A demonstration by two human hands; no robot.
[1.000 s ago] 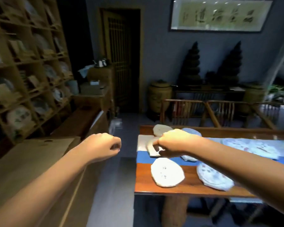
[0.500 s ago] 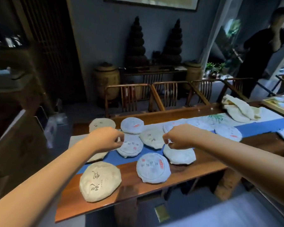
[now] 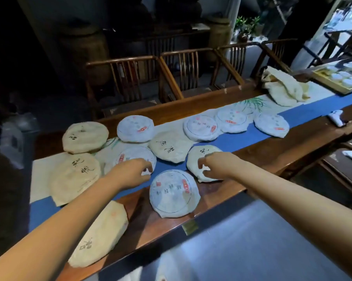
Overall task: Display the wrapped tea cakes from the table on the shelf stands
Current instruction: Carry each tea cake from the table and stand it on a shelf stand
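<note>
Both hands dropped closer since half a second back: left hand [image 3: 133, 173] now curls on the white tea cake [image 3: 135, 157], right hand [image 3: 216, 166] pinches the near edge of the cream tea cake [image 3: 203, 159]. Both cakes lie flat on the bench [image 3: 272, 153], behind the red-labelled cake [image 3: 174, 192] at the front edge. Probably dense, stiff discs in thin slippery paper, so I'd grab under the rim. Round, no real long axis, faces up.
</note>
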